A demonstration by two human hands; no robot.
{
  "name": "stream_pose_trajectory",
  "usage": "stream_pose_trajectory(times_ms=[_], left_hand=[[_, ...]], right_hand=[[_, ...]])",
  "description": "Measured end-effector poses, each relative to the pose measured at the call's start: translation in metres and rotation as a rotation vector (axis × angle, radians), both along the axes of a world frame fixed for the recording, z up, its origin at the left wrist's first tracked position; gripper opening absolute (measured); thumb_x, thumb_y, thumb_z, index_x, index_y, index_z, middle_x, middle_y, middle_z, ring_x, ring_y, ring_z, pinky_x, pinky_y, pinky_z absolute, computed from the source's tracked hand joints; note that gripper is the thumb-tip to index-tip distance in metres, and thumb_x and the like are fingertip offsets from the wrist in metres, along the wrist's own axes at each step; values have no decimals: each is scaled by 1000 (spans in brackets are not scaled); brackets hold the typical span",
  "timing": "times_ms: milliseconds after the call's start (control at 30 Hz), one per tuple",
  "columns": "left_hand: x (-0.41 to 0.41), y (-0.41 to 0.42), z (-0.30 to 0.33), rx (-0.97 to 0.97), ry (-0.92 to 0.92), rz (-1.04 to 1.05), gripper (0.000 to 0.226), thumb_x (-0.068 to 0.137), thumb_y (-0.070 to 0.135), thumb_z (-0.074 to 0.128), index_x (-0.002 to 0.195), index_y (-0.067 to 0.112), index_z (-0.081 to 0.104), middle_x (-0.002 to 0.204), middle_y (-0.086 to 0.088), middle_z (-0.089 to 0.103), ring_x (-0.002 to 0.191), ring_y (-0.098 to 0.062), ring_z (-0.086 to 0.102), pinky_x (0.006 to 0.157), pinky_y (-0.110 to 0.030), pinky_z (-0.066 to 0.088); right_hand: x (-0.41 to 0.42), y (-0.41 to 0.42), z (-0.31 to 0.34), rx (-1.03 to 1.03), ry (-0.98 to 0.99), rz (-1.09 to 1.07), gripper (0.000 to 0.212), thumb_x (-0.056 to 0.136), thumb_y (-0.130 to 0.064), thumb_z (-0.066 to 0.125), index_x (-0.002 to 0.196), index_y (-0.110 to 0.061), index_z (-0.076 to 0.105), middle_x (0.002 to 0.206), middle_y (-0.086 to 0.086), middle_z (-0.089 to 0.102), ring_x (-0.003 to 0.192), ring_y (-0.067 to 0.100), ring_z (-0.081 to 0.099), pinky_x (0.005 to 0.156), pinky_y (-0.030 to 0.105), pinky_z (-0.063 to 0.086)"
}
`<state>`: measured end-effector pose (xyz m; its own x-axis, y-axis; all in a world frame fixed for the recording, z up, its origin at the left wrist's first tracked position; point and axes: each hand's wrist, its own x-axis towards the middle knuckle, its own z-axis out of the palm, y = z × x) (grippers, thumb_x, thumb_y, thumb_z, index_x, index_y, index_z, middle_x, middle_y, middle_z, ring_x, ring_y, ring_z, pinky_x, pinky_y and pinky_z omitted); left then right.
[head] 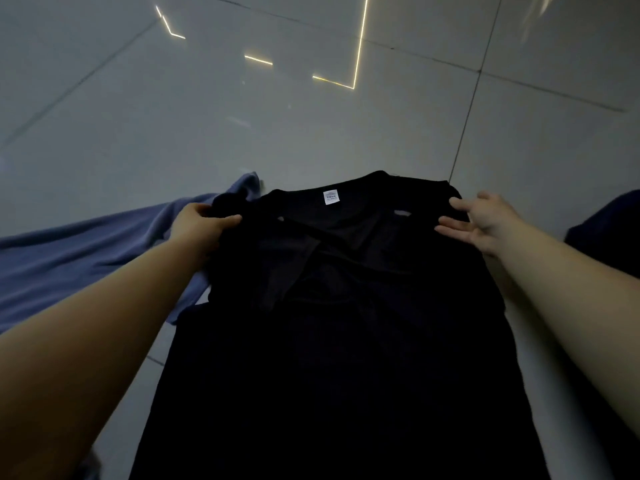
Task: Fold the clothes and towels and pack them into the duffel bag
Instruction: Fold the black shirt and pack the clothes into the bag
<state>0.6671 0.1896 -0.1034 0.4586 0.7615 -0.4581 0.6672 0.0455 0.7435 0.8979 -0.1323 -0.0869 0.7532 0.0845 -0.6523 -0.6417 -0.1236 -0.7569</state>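
A black T-shirt [346, 323] lies spread on the tiled floor, collar away from me, with a small white label [330, 197] inside the neck. Both sleeves are folded in across the chest. My left hand [201, 221] grips the shirt's left shoulder, thumb on top of the cloth. My right hand [485, 220] rests on the right shoulder with its fingers straight and spread. A blue towel [79, 261] lies crumpled on the floor to the left, partly under the shirt's edge. The duffel bag is not clearly in view.
Glossy grey floor tiles [311, 116] stretch ahead, reflecting ceiling light strips. A dark navy fabric shape [609, 230] sits at the right edge, mostly cut off.
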Motion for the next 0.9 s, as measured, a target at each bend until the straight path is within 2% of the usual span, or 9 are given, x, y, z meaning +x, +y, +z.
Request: stream_pose_trajectory(times_ms=[100,167,233,267,367,467,667,767,900], left_hand=[[8,8,-5,61,2,10,55,77,10,77,125,12,50,105,-14,63,92,-28,63,86,-42,53],[13,12,-5,107,3,-7,60,77,6,75,129,13,47,116,-17,60,103,-32,61,92,-46,51],[21,14,-1,143,-9,-25,58,80,1,69,130,15,44,114,-18,58,97,-34,61,82,-42,56],[28,13,4,142,-30,-27,55,82,-1,65,131,14,43,110,-17,56,90,-33,61,67,-35,59],[54,14,29,116,-162,-21,50,87,-10,53,131,11,45,103,-11,50,83,-27,55,35,-19,47],[81,19,69,130,-327,-5,50,86,-13,50,128,14,46,89,3,47,73,-14,52,39,-16,48],[73,18,130,98,-438,-43,60,85,-11,57,137,14,41,108,0,53,78,-6,58,57,-17,54],[43,9,124,47,-411,-100,44,82,-10,62,121,11,55,86,7,61,63,0,62,57,-12,50],[-25,-6,93,179,-223,-234,24,82,-9,63,99,8,61,72,2,56,58,-1,53,58,-17,46]], right_hand=[[10,19,-6,-67,63,71,42,90,-6,64,128,-10,47,120,10,47,79,20,56,54,35,59],[11,28,-12,-251,94,137,15,87,-14,69,95,-10,56,102,5,52,67,11,49,37,20,49],[15,32,-17,-356,45,129,15,88,-15,67,85,-12,53,87,2,51,61,9,42,31,13,40],[17,34,-16,-347,6,110,14,90,-15,65,85,-13,52,81,1,49,59,8,41,31,12,39],[32,41,2,-159,-139,34,16,96,-7,54,84,-18,51,77,3,53,48,10,52,32,15,41],[42,46,40,8,-300,-21,13,97,-2,47,96,-14,52,79,7,58,39,8,59,39,18,46],[22,32,96,197,-382,57,20,97,0,45,99,-19,52,93,5,63,59,13,68,61,25,57],[-8,12,100,182,-337,127,25,96,5,42,98,-18,53,91,6,65,61,13,69,57,23,55],[-63,-28,85,80,-234,261,27,93,11,42,94,-12,56,71,5,68,57,9,68,49,18,53]])
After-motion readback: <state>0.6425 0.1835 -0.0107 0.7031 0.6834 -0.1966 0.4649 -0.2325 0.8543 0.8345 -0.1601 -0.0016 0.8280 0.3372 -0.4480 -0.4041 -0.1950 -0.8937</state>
